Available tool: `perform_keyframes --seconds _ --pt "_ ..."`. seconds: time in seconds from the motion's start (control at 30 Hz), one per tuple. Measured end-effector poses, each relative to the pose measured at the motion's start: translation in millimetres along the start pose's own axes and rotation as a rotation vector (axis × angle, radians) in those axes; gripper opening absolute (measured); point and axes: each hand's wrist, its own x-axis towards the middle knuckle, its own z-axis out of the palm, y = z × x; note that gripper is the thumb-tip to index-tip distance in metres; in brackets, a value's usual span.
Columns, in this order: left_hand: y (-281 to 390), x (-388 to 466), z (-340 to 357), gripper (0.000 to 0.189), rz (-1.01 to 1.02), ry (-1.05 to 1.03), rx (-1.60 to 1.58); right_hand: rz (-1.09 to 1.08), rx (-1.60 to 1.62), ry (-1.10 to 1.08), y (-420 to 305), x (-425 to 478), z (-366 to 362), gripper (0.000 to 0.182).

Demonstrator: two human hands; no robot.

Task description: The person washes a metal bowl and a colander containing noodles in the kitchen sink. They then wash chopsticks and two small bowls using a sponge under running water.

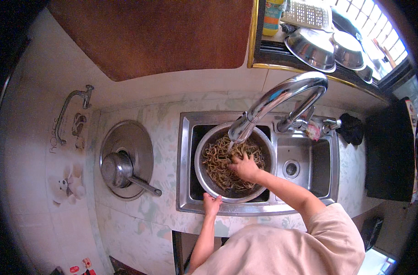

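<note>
A round stainless steel basin (270, 151) rests over the left bowl of a double sink. Thin, brown, stringy strands (217, 160), perhaps a dried vegetable, fill much of it. My left hand (211, 203) grips the basin's near rim, thumb on top. Inside the basin, my right hand (246, 167) touches the strands with its fingers apart; some fingertips are hidden among them. From the chrome faucet (241, 129), a thin stream of water falls onto the strands just beyond my right hand.
The sink's right bowl (303, 168) shows its drain. Left on the counter, a metal saucepan (118, 170) sits in a round basin (143, 151). A wall tap (59, 120) is farther left. Metal bowls (310, 50) stand on the window ledge. Black cloth (351, 129) lies right of the sink.
</note>
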Motion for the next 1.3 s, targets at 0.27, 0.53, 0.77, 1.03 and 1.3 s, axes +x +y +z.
perform_keyframes --seconds 0.27,0.53,0.77,1.03,1.3 --pt "-13.8 5.8 -1.4 0.026 0.036 -0.015 0.001 -0.002 0.173 0.359 11.3 57.8 21.0 0.051" --pt "-19.0 7.8 -0.9 0.026 -0.004 0.012 0.013 0.08 -0.038 0.281 42.2 75.9 50.6 0.054" --pt "-12.7 1.8 -1.0 0.026 0.009 0.023 0.019 -0.092 0.126 0.454 17.1 75.7 25.3 0.045" --pt "-3.8 0.3 0.4 0.027 0.007 0.039 0.02 -0.121 0.191 0.234 12.0 98.5 14.3 0.029" --pt "-15.1 5.1 1.2 0.026 0.049 0.033 0.002 -0.293 0.281 0.378 51.9 126.4 67.4 0.012"
